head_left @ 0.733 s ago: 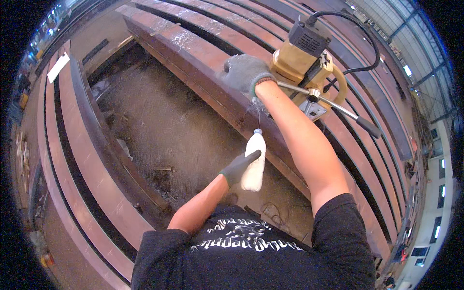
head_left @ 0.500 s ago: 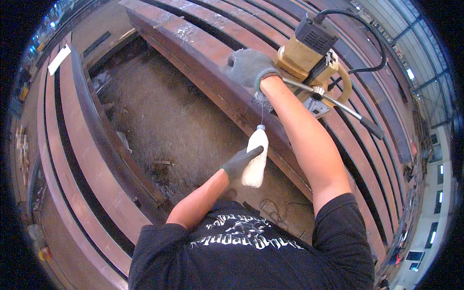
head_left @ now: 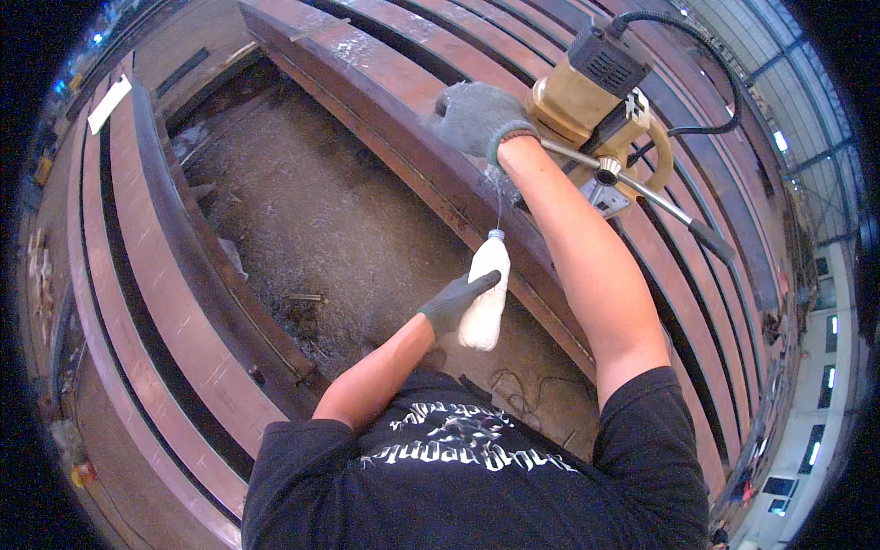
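Observation:
In my left hand [head_left: 451, 304], gloved in dark grey, is a white plastic squeeze bottle [head_left: 486, 307] with a pale blue cap. The fingers wrap round its body, and a thin stream of liquid leaves the cap toward the drill's base. My right hand [head_left: 481, 119], in a grey knit glove, is closed at the end of a metal feed-lever spoke [head_left: 566, 154] of a tan and black magnetic drill [head_left: 582, 92]. The spoke's gripped end is hidden by the glove. The drill stands on a rust-brown steel beam [head_left: 394, 174]; its cutting point is hidden behind my right hand and forearm.
More long steel beams [head_left: 165, 211] lie at the left, and others run parallel beyond the drill. A white sheet [head_left: 110, 104] rests on a left beam. The drill's black cable [head_left: 733, 82] arches to the right. Concrete floor [head_left: 339, 220] shows between the beams.
The view has shifted slightly. Both hands keep their holds, the bottle stays in nearly the same place, and liquid streams from it in both frames.

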### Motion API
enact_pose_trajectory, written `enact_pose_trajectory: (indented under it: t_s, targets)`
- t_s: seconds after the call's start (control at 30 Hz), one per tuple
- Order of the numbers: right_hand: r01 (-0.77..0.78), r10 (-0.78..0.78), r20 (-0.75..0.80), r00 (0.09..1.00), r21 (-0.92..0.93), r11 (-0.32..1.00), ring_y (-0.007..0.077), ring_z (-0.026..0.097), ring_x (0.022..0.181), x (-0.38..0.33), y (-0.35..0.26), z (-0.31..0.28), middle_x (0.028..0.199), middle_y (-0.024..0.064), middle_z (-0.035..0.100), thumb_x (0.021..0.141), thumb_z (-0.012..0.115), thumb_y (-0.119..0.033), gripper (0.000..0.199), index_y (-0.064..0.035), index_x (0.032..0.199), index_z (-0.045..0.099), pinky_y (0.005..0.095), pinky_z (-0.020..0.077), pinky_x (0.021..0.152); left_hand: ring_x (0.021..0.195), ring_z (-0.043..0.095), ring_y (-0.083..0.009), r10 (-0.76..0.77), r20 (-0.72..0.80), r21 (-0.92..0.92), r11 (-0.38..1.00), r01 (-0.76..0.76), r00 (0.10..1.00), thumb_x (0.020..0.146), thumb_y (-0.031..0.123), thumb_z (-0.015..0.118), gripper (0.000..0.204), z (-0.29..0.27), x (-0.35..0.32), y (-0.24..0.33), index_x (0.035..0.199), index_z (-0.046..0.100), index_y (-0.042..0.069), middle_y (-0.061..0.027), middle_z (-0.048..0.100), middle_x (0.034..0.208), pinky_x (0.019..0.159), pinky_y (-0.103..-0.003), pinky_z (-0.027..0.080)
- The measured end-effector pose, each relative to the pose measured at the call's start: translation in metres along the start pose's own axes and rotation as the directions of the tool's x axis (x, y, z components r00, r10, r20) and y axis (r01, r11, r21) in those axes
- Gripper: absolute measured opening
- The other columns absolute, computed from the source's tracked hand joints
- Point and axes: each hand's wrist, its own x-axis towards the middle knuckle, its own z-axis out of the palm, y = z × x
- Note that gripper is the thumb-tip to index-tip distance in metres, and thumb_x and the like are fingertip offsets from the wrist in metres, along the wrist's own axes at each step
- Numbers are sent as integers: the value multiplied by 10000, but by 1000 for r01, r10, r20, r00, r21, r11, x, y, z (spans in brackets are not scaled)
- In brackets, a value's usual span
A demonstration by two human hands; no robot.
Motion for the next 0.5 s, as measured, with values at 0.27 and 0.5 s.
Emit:
enact_pose_trajectory:
  t_s: [0.27, 0.5]
  targets:
    - [-45, 45, -17, 999, 2, 999, 381, 718, 1069, -4, -5, -2, 1120, 189, 756, 936, 531, -540, 517, -118, 1058, 804, 484, 565, 917, 913, 674, -161, -60, 54, -72, 995, 64, 997, 975, 496, 718, 566, 4, -8, 10, 1296, 630, 37, -63, 715, 1090, 827, -340, 564]
    - [-46, 46, -18, 999, 7, 999, 375, 724, 1065, -2, -1, 4, 1104, 184, 762, 943, 540, -557, 534, -105, 1030, 809, 489, 564, 923, 888, 670, -153, -67, 78, -42, 997, 71, 995, 973, 521, 707, 576, 7, -15, 19, 1289, 626, 46, -48, 707, 1052, 792, -335, 571]
